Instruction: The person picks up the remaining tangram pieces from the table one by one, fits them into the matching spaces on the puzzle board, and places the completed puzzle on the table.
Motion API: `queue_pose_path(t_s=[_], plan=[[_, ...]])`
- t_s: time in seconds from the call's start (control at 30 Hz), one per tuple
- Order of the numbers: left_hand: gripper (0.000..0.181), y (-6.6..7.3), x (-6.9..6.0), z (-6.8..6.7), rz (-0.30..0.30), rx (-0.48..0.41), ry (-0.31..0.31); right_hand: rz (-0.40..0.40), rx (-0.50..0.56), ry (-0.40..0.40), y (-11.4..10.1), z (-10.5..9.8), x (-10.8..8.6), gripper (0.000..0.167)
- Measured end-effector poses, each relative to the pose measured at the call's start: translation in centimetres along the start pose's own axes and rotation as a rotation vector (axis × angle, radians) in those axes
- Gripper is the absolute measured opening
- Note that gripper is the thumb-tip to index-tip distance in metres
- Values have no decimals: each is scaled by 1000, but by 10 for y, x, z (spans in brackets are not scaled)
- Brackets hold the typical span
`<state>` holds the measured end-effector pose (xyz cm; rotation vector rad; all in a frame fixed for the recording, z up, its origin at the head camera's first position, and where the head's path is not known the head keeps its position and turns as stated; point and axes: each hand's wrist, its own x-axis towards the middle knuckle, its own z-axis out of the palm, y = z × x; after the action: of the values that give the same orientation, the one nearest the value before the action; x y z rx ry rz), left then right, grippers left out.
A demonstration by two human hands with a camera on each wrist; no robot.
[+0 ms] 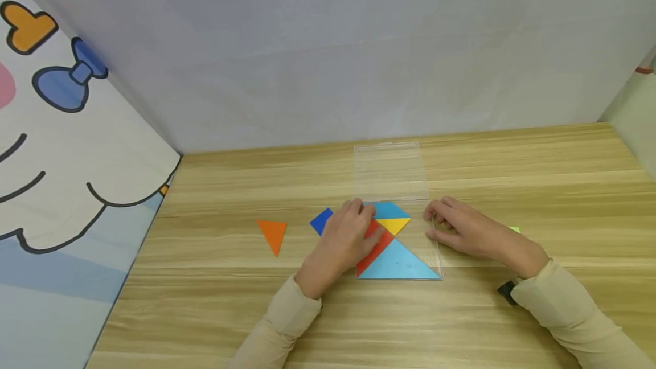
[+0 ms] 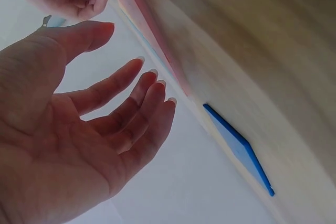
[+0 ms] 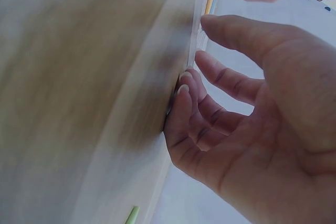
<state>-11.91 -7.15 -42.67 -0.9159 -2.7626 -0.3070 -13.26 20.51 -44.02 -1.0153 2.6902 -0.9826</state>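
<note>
A clear square tray [image 1: 437, 252] holds several flat tangram pieces: a large light blue triangle [image 1: 402, 263], a red piece [image 1: 376, 256], a yellow triangle [image 1: 394, 225] and a blue piece [image 1: 392, 210] at the far side. My left hand [image 1: 344, 238] is over the tray's left part, partly covering the red piece; its thumb and bent fingers stand apart in the left wrist view, gripping nothing. At the tray's right edge, my right hand [image 1: 468, 233] has its fingers loosely bent with nothing pinched between them. Beside my left hand lies a blue piece [image 2: 239, 148], partly covered in the head view.
An orange triangle [image 1: 273, 236] lies on the wooden table [image 1: 205, 300] further left. Behind the tray is a clear square plate [image 1: 390, 172]. A green piece [image 1: 515, 229] shows partly behind my right wrist. A pale wall stands at the table's back.
</note>
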Motion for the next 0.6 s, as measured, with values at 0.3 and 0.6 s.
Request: queue_pose_path(t_s=[0.3,0.6], plan=[[30,-13,-3,-3,-53,34,-40,4,-2,-1,1,0,1,18],[27,-23,-10,-8,-123,-46,-61,26,1,-9,1,0,0,18]])
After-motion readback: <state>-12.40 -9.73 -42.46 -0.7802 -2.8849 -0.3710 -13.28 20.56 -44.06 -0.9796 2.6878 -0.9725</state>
